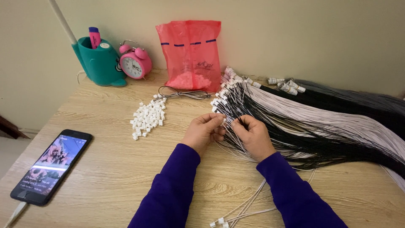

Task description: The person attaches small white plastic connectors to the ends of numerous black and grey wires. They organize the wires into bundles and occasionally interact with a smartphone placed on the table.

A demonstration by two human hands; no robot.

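Both hands met over the big bunch of black and white wires [295,122] on the table [105,169] — left hand [203,131] and right hand [252,136] pinched thin wires tight.

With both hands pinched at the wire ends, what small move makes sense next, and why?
Probably the left hand reaches left to the pile of white connectors and picks one up. Both hands, the right hand too, are pinching thin black and white wires at the near edge of the fanned bundle. Whether a connector is already between the fingers cannot be told, so this is only a guess.
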